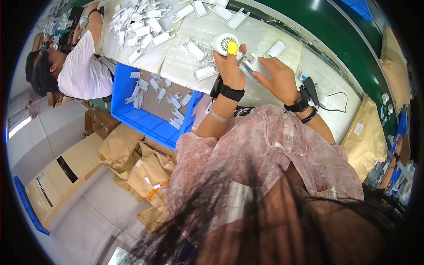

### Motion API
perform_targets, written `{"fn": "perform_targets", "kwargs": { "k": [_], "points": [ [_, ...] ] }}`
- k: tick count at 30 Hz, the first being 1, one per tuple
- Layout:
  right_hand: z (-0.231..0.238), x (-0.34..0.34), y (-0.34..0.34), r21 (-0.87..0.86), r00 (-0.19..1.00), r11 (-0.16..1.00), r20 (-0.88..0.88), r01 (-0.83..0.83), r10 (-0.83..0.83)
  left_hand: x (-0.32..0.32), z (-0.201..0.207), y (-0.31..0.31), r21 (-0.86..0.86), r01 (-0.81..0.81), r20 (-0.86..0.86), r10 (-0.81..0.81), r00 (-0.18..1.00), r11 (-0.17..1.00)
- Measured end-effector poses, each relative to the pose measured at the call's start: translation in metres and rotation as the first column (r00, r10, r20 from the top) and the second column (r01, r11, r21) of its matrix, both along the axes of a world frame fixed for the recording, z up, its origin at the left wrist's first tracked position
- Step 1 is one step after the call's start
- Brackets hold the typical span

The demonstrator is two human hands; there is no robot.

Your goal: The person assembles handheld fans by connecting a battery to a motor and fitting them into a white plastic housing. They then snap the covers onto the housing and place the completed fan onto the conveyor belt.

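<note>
My left hand [232,74] is closed round a small white fan [219,43] with a round slotted grille. Yellow tape [232,47] wraps one of its digits, lying over the grille. Close beside it, my right hand [282,82] pinches a white plastic shell piece [259,67] between thumb and fingers. Something small and blue shows near the thumb tip, too small to name. The piece meets the lower end of the fan; whether they are joined I cannot tell. White plastic shells [206,73] lie on the table just left of my left hand, and another shell [277,48] lies beyond my right hand.
A heap of white shells [143,31] covers the table's far left. Below the table edge, a blue bin [145,128] holds several more. A co-worker in a white shirt [84,68] sits at left. Brown paper sacks [365,137] stand at right and lower left. A green belt [318,20] runs behind.
</note>
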State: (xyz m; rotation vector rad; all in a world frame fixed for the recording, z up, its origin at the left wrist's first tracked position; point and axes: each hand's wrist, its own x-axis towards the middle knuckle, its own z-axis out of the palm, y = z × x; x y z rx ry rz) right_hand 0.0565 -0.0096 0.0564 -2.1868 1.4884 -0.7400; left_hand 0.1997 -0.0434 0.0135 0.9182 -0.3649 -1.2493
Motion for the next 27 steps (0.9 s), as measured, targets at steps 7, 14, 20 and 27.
{"fn": "perform_targets", "kwargs": {
  "k": [7,14,20,27],
  "points": [
    [-0.002,-0.006,-0.004,0.130,1.000,0.992,0.009,-0.005,0.004,-0.004,0.004,0.004,-0.078,0.017,0.039,-0.014,0.999,0.997],
    [0.016,-0.006,-0.004,0.321,0.986,0.947,0.146,0.031,-0.082,-0.004,0.007,0.003,-0.057,0.013,-0.006,-0.014,1.000,0.998],
    [0.011,0.000,-0.003,0.173,0.998,0.984,0.050,0.038,-0.047,-0.006,0.007,0.004,-0.024,0.021,-0.025,-0.022,0.999,0.999],
    [0.004,0.005,-0.005,0.069,0.999,0.998,0.036,0.012,-0.014,-0.011,-0.002,0.006,-0.020,0.043,0.067,-0.042,0.997,0.999]
  ]
}}
